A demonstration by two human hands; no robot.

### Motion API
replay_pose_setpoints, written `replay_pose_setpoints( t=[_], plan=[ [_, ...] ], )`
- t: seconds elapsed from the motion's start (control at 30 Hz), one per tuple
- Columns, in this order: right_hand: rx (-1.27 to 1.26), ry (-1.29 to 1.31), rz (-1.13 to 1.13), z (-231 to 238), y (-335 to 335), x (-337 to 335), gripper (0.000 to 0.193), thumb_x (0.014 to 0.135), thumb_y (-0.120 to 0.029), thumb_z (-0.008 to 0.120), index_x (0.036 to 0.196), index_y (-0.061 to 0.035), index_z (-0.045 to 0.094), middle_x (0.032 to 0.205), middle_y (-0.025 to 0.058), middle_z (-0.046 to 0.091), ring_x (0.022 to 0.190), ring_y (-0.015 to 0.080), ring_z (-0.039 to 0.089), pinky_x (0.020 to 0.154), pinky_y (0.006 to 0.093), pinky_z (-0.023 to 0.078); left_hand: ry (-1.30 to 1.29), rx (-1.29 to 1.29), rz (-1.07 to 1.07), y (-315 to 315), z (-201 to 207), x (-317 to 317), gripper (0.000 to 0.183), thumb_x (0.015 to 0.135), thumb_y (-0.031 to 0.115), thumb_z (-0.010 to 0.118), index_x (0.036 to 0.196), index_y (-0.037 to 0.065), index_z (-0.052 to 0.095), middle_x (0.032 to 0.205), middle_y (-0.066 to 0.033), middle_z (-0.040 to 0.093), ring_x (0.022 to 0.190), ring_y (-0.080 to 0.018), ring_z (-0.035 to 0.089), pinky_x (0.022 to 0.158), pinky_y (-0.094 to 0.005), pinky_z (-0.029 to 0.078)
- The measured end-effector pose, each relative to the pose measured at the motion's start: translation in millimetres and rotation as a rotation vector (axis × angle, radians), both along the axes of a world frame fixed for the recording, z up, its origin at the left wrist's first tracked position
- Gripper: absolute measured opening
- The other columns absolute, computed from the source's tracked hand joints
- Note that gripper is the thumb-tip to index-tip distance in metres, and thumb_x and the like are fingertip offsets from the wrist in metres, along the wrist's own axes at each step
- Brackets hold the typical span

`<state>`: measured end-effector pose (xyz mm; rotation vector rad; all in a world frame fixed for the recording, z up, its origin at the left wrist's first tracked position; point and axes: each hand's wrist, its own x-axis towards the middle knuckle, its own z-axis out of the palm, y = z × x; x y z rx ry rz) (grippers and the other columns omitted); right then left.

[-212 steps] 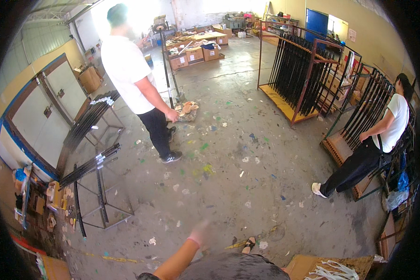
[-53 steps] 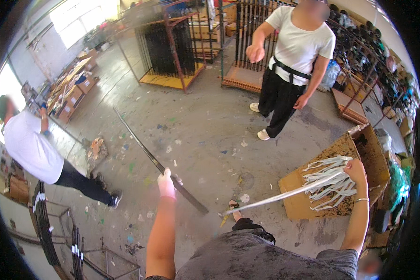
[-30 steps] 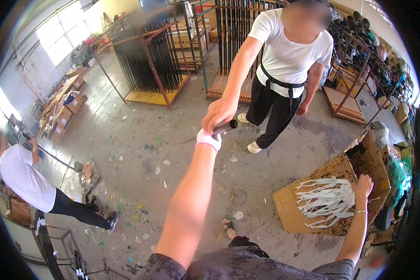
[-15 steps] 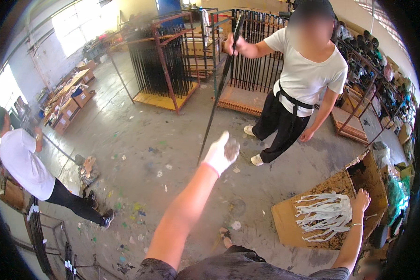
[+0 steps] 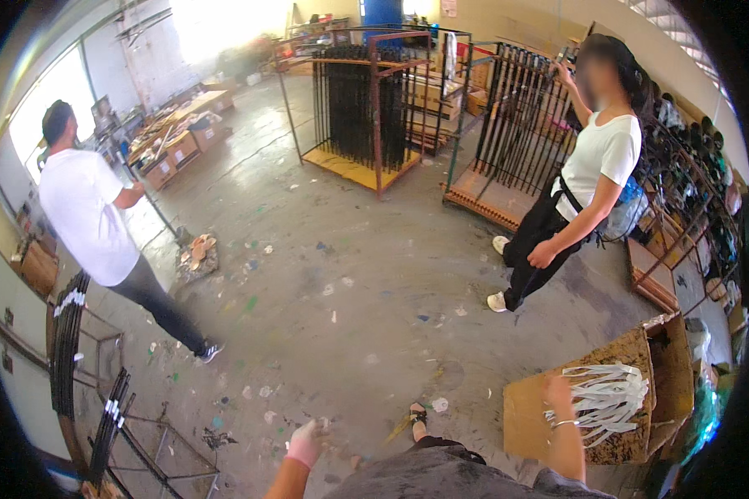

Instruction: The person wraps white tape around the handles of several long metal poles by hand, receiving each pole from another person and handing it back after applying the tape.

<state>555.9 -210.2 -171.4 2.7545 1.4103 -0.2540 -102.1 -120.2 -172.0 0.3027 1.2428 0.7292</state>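
Note:
My left hand (image 5: 308, 441), in a white glove with a pinkish cuff, is low and close to my body above the floor. Motion smears its fingers, and no held thing can be made out. My bare right hand (image 5: 561, 397), a bracelet at the wrist, is over the left end of a bundle of white strips (image 5: 612, 395). Its fingers are blurred, so whether it grips or just touches a strip is unclear. Beneath the strips lies a brown cardboard box (image 5: 528, 416) with dark stains and an open side.
A co-worker (image 5: 603, 158) at the right reaches to a rack of black rods (image 5: 508, 125). Another rod rack (image 5: 362, 108) stands at the far middle. At the left, a second person (image 5: 91, 208) holds a long handle beside a debris pile (image 5: 198, 256). Black rods (image 5: 68, 349) lean near left.
My left hand has drawn back from outstretched to near my body. My right hand has moved left onto the strips. The co-worker's raised hand, earlier holding a black rod, is now at the rack.

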Motion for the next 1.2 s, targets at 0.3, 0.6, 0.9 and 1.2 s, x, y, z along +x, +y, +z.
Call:
replay_pose_setpoints(
  t=[0.3,0.6,0.9,1.2],
  plan=[
    [-0.567,0.854,-0.308,-166.6,-66.1,-130.0,0.032,0.072,-0.032,0.074,0.070,-0.0013,0.069,0.065,0.0086,0.066,0.055,0.0195,0.061,0.054,0.0395,0.050,-0.078,0.021,0.604,-89.4,0.3,-48.0,0.045,0.092,0.038,0.054,0.113,-0.003,0.053,0.097,-0.0116,0.059,0.079,-0.0218,0.055,0.063,-0.0307,0.043],
    [-0.059,0.845,-0.241,-139.3,-15.7,-126.4,0.022,0.078,-0.022,0.073,0.083,-0.0040,0.063,0.065,0.0047,0.062,0.048,0.0158,0.058,0.042,0.0305,0.044,-0.058,0.202,0.407,-59.2,17.0,-26.2,0.036,0.095,0.033,0.052,0.109,0.000,0.053,0.098,-0.0118,0.056,0.080,-0.0206,0.052,0.065,-0.0301,0.044],
    [-0.171,0.833,-0.338,-158.8,-46.5,-122.6,0.026,0.077,-0.032,0.070,0.075,-0.0061,0.072,0.067,0.0091,0.068,0.054,0.0190,0.063,0.052,0.0351,0.050,-0.083,0.164,0.398,-29.2,-12.0,-8.5,0.027,0.083,0.008,0.058,0.109,0.000,0.051,0.103,-0.0156,0.061,0.082,-0.0258,0.059,0.065,-0.0366,0.049],
    [-0.311,1.074,-0.371,-196.4,-61.6,-95.8,0.021,0.082,-0.022,0.071,0.085,-0.0026,0.066,0.067,0.0082,0.063,0.053,0.0190,0.061,0.045,0.0332,0.048,0.195,0.411,0.174,-34.7,-68.5,3.8,0.034,0.094,0.031,0.053,0.110,0.001,0.052,0.102,-0.0140,0.058,0.087,-0.0245,0.056,0.073,-0.0365,0.048]
  ],
)
